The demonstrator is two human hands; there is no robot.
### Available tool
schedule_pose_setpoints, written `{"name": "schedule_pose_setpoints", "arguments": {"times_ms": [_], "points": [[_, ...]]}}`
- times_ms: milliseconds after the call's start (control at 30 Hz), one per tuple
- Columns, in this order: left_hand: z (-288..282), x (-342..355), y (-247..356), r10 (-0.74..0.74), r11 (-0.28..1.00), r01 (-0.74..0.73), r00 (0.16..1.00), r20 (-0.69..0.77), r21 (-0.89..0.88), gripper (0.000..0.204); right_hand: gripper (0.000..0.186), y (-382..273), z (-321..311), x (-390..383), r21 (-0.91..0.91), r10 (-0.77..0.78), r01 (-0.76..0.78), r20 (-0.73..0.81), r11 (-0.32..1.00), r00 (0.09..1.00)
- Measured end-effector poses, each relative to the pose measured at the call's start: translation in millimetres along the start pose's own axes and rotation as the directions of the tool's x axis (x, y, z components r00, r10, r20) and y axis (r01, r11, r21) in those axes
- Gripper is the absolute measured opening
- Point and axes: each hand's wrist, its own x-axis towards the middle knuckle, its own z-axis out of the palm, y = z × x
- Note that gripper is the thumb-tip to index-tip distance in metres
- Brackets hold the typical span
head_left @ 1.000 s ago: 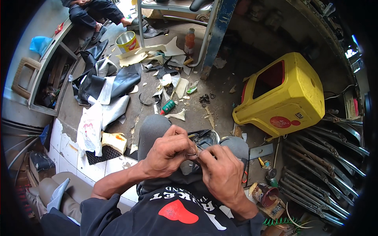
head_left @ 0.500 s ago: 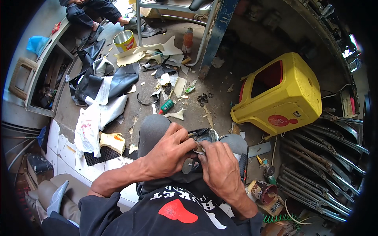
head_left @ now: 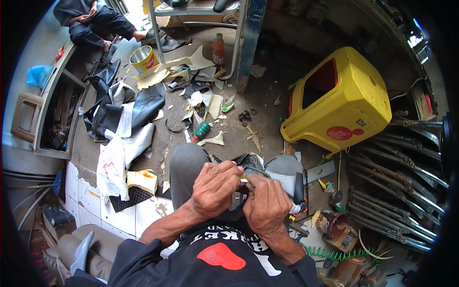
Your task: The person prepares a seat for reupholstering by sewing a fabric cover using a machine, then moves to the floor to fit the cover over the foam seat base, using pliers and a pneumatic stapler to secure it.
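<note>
My left hand [head_left: 215,187] and my right hand [head_left: 267,203] meet over my lap, fingers bent and pinched close together. Between them is a dark piece of material [head_left: 252,163] with a pale edge, spread across the gap between my knees; its kind I cannot make out. Much of it is hidden by my fingers. Just right of my right hand, near the knee, lies a dark-handled object [head_left: 300,187] with a white and blue end. Ahead of my knees, a green bottle with a red cap [head_left: 201,131] lies on the floor.
Black and pale material scraps [head_left: 143,105] cover the floor ahead and left, beside a white plastic bag [head_left: 112,165]. A yellow stool [head_left: 354,107] lies on its side at right, near stacked metal frames [head_left: 392,191]. Another person [head_left: 91,21] sits at far left.
Both hands have moved down toward my body and turned, knuckles up. More of the dark material shows beyond them. The view has shifted slightly, uncovering more items at lower right.
</note>
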Motion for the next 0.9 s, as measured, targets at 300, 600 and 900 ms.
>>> {"name": "schedule_pose_setpoints", "arguments": {"times_ms": [300, 600, 900], "points": [[-8, 14, 32, -0.319, 0.948, 0.319, 0.948, -0.007, -0.009, 0.039, 0.014, -6, -3, 0, 0.077, 0.179, -0.185, 0.075, 0.980, 0.981], [-12, 7, 40, -0.548, 0.834, 0.551, 0.833, 0.073, -0.036, 0.017, 0.013, -13, -15, 1, 0.102, 0.300, -0.336, 0.269, 0.936, 0.915], [-18, 16, 44, -0.781, 0.557, 0.798, 0.597, 0.183, -0.230, 0.016, 0.016, -10, -20, -2, 0.155, 0.316, -0.388, 0.352, 0.909, 0.881]]}}
